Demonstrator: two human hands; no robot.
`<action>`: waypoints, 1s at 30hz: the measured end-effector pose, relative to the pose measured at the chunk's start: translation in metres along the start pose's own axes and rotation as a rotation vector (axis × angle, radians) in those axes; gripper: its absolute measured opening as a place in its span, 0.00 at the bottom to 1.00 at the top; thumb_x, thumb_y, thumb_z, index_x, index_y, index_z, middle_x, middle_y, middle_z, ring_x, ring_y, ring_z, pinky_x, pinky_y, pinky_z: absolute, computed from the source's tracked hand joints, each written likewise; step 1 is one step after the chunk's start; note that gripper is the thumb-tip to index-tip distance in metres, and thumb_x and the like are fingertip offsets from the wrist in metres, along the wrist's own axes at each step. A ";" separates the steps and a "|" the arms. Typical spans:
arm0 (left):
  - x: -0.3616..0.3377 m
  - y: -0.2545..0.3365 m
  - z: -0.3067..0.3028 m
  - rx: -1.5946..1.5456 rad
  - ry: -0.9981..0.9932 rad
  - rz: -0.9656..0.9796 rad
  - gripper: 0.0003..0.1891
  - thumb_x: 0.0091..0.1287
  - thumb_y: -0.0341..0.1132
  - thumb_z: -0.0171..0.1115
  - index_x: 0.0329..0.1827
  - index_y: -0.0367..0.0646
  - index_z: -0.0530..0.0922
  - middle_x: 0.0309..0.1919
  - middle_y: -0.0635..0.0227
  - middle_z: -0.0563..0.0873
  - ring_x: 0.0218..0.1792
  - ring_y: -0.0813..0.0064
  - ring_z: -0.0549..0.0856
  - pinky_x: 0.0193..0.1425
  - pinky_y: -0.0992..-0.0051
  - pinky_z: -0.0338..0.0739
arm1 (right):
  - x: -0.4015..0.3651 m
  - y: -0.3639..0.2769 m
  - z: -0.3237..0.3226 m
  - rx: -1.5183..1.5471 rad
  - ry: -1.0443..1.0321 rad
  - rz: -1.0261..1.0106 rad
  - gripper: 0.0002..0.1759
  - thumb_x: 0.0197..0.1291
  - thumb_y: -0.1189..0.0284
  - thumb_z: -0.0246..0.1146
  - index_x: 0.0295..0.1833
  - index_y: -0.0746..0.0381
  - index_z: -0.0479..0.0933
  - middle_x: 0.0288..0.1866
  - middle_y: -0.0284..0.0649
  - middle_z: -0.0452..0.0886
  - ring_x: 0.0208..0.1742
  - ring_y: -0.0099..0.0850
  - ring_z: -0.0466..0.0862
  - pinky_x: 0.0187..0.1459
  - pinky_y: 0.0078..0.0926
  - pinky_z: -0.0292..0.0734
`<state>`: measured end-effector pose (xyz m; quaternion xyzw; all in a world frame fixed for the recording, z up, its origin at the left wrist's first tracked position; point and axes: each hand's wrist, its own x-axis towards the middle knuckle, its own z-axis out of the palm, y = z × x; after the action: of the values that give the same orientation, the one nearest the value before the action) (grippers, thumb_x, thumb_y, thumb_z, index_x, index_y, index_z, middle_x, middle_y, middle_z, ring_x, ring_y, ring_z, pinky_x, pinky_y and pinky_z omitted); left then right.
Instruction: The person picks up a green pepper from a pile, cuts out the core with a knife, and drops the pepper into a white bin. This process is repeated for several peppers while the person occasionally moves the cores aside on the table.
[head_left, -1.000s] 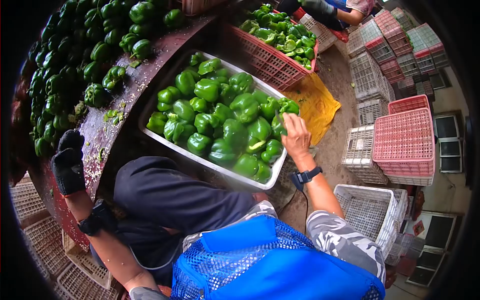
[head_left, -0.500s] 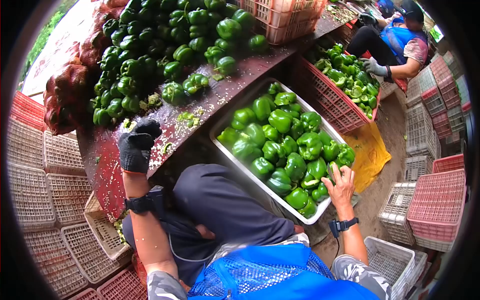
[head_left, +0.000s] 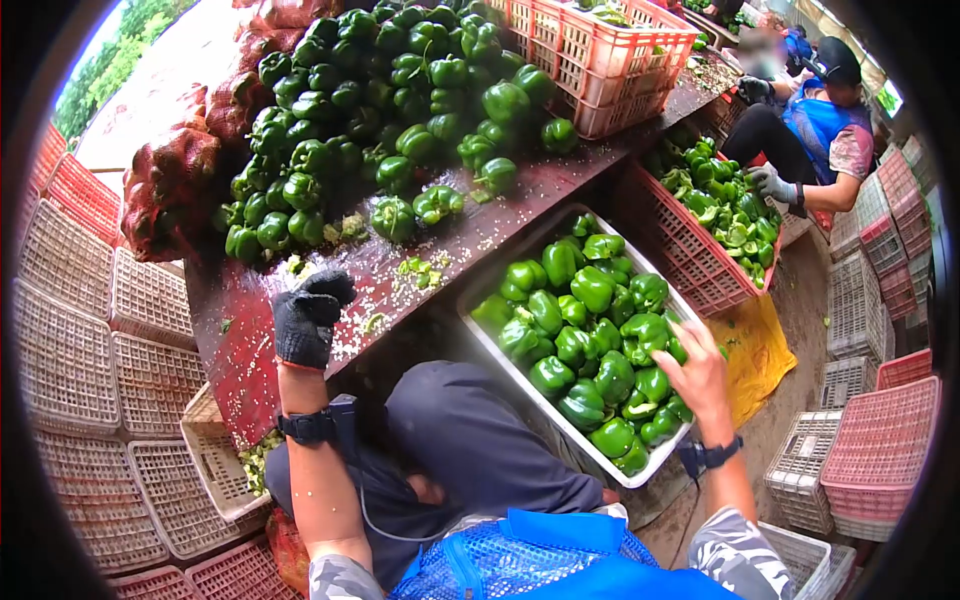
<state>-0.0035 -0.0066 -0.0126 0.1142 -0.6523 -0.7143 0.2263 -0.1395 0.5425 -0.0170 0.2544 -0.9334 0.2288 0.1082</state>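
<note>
A white tray [head_left: 478, 335] heaped with whole green bell peppers [head_left: 592, 290] is in front of my legs. Over its right rim reaches my bare right hand [head_left: 700, 375], fingers stretched out and slightly apart, beside the peppers there; the hand hides that corner. My left hand [head_left: 308, 318], in a black glove, is raised at the edge of a dark red table [head_left: 245, 370]. Its fingers are curled closed, and what they hold, if anything, is hidden. Beyond it on the table lies a big pile of green bell peppers [head_left: 330, 150], with pale seeds and scraps [head_left: 420, 272] scattered in front.
Red mesh sacks [head_left: 175, 190] stand at the table's left. A red crate [head_left: 690, 245] of cut peppers is beyond the tray, where a gloved co-worker [head_left: 830, 130] sits. Another crate [head_left: 610, 70] stands on the table. Stacked crates [head_left: 70, 365] line both sides. A yellow sheet [head_left: 760, 350] lies on the floor.
The view has shifted, so the scene sits lower and further right. My right hand has moved a little away from me along the tray's right side, fingers straighter. My left hand keeps its closed pose.
</note>
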 end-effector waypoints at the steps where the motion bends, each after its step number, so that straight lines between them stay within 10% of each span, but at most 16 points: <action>1: 0.001 -0.001 -0.002 -0.084 0.017 -0.091 0.17 0.53 0.19 0.55 0.44 0.26 0.85 0.47 0.49 0.89 0.49 0.56 0.89 0.59 0.61 0.83 | 0.028 -0.018 0.012 0.066 0.024 -0.098 0.28 0.52 0.60 0.77 0.57 0.63 0.83 0.52 0.48 0.82 0.52 0.46 0.83 0.53 0.41 0.81; 12: -0.015 0.002 -0.010 0.033 0.082 0.113 0.10 0.65 0.21 0.54 0.41 0.28 0.85 0.39 0.52 0.90 0.38 0.62 0.90 0.42 0.66 0.86 | 0.274 -0.185 0.216 0.209 -0.192 -0.420 0.28 0.58 0.66 0.64 0.66 0.52 0.74 0.59 0.45 0.80 0.59 0.48 0.82 0.57 0.46 0.81; 20: -0.025 -0.032 -0.066 -0.343 0.136 -0.243 0.28 0.73 0.42 0.37 0.49 0.25 0.81 0.46 0.43 0.88 0.49 0.46 0.87 0.59 0.49 0.82 | 0.280 -0.180 0.250 0.331 -0.173 -0.269 0.23 0.56 0.63 0.63 0.59 0.50 0.84 0.53 0.44 0.87 0.54 0.43 0.86 0.57 0.40 0.82; 25: -0.004 0.008 0.031 0.290 0.229 -0.103 0.13 0.60 0.23 0.56 0.42 0.31 0.88 0.37 0.54 0.91 0.34 0.64 0.90 0.40 0.69 0.86 | 0.259 -0.171 0.252 0.805 -0.153 0.046 0.24 0.57 0.55 0.67 0.57 0.50 0.86 0.43 0.44 0.89 0.42 0.40 0.88 0.47 0.38 0.82; 26: 0.004 0.015 0.045 0.265 0.269 -0.187 0.15 0.57 0.21 0.57 0.44 0.32 0.88 0.38 0.57 0.91 0.36 0.66 0.90 0.39 0.71 0.87 | 0.257 -0.172 0.250 0.827 -0.227 0.087 0.26 0.53 0.54 0.69 0.55 0.55 0.85 0.52 0.47 0.88 0.54 0.45 0.87 0.57 0.41 0.80; 30: 0.033 0.009 0.082 0.452 0.130 -0.004 0.30 0.53 0.16 0.59 0.62 0.39 0.80 0.57 0.63 0.86 0.51 0.67 0.85 0.38 0.69 0.87 | 0.228 -0.193 0.215 1.335 -0.351 0.143 0.16 0.59 0.63 0.68 0.47 0.61 0.87 0.39 0.39 0.89 0.40 0.26 0.86 0.46 0.30 0.82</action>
<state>-0.0687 0.0494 0.0111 0.2090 -0.7794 -0.5418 0.2351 -0.2498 0.1936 -0.0599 0.2375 -0.6109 0.7162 -0.2396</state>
